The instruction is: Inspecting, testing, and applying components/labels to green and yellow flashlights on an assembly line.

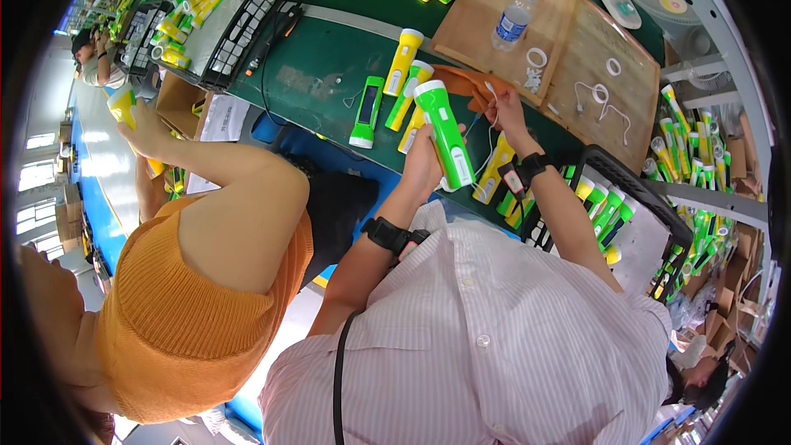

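At the frame's centre, my left hand point(423, 161) grips a green flashlight point(445, 136); my right hand point(511, 119), apart from it, pinches a white cable point(492, 92). Should the cable snag, tugging could drag a nearby yellow flashlight point(493, 171).

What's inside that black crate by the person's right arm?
Inside the black crate, several green and yellow flashlights show, beside a pale surface. The right forearm covers part of the crate; whatever lies behind it or under the flashlights can't be seen.

A blue-capped bottle point(512, 25) stands on a wooden board point(474, 21) near a white fan point(671, 2).
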`<action>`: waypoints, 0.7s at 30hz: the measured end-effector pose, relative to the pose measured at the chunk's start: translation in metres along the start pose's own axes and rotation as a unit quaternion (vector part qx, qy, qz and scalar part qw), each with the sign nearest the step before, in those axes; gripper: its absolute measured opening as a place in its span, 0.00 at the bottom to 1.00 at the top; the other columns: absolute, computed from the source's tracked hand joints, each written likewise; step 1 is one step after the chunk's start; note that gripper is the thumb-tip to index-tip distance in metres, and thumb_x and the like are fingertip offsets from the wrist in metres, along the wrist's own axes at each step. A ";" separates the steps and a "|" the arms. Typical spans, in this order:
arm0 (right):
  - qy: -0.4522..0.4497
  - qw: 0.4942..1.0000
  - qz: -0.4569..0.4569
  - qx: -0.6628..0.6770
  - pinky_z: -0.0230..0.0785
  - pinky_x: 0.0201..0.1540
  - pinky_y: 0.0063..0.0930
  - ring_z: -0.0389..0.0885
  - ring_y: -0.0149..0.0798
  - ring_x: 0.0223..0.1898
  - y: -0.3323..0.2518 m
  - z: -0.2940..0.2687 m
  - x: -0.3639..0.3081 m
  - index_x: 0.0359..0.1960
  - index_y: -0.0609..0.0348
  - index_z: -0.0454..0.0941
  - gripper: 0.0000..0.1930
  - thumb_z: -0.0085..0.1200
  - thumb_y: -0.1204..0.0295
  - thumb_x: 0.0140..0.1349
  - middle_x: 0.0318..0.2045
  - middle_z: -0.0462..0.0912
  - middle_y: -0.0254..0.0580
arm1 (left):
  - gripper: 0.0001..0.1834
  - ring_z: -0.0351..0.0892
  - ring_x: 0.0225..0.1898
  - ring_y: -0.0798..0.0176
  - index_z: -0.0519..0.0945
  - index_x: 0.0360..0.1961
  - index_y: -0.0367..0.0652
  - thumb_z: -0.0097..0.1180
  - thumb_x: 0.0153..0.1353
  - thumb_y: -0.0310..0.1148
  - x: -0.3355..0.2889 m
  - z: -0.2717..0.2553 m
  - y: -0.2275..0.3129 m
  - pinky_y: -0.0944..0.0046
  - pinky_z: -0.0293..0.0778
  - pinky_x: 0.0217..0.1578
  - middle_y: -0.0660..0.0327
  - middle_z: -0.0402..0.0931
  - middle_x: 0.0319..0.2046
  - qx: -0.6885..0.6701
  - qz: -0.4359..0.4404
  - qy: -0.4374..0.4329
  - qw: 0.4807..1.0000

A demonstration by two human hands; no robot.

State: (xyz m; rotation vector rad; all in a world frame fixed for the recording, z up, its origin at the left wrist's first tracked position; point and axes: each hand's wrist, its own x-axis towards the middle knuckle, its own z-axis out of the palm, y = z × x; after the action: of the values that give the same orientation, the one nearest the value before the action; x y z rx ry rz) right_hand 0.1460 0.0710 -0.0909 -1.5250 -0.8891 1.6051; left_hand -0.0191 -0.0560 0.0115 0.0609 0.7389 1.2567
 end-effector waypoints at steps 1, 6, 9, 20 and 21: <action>-0.007 1.000 -0.011 0.009 0.67 0.26 0.23 0.76 0.31 0.24 -0.017 -0.001 -0.013 0.41 0.57 0.65 0.12 0.45 0.77 0.53 0.25 0.76 0.37 | 0.20 0.70 0.40 0.65 0.60 0.53 0.42 0.38 0.62 0.41 0.001 0.002 0.000 0.63 0.73 0.38 0.55 0.68 0.42 0.051 0.042 -0.032 0.997; -0.176 0.931 -0.287 -0.142 0.64 0.26 0.20 0.70 0.27 0.23 -0.078 0.007 -0.094 0.36 0.62 0.73 0.07 0.47 0.74 0.57 0.24 0.75 0.34 | 0.23 0.71 0.37 0.66 0.56 0.55 0.44 0.45 0.59 0.35 0.003 0.010 0.002 0.63 0.74 0.35 0.59 0.68 0.39 0.130 0.014 0.015 0.991; -0.128 0.893 -0.348 -0.256 0.63 0.25 0.22 0.71 0.31 0.21 -0.100 0.017 -0.115 0.31 0.62 0.76 0.06 0.50 0.73 0.54 0.22 0.75 0.37 | 0.26 0.72 0.33 0.66 0.56 0.54 0.47 0.51 0.55 0.29 0.005 0.015 0.001 0.67 0.73 0.31 0.59 0.68 0.38 0.209 0.032 0.012 0.977; -0.048 0.845 -0.357 -0.396 0.66 0.26 0.30 0.76 0.40 0.22 -0.110 0.025 -0.120 0.27 0.62 0.77 0.08 0.53 0.69 0.50 0.20 0.77 0.44 | 0.36 0.66 0.45 0.64 0.53 0.57 0.40 0.57 0.48 0.25 0.012 0.019 -0.004 0.68 0.65 0.44 0.56 0.65 0.45 0.325 0.119 -0.017 0.938; -0.063 0.865 -0.329 -0.373 0.66 0.26 0.29 0.76 0.40 0.22 -0.110 0.025 -0.118 0.26 0.63 0.77 0.08 0.52 0.70 0.50 0.20 0.77 0.45 | 0.40 0.65 0.48 0.63 0.50 0.59 0.38 0.58 0.47 0.26 0.011 0.019 -0.004 0.68 0.64 0.46 0.55 0.64 0.47 0.360 0.137 -0.021 0.923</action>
State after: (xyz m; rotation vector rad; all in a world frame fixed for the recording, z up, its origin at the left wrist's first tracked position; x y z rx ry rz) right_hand 0.1292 0.0215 0.0642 -1.3351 -2.0148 0.8784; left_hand -0.0042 -0.0408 0.0190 0.8148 1.1527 1.1784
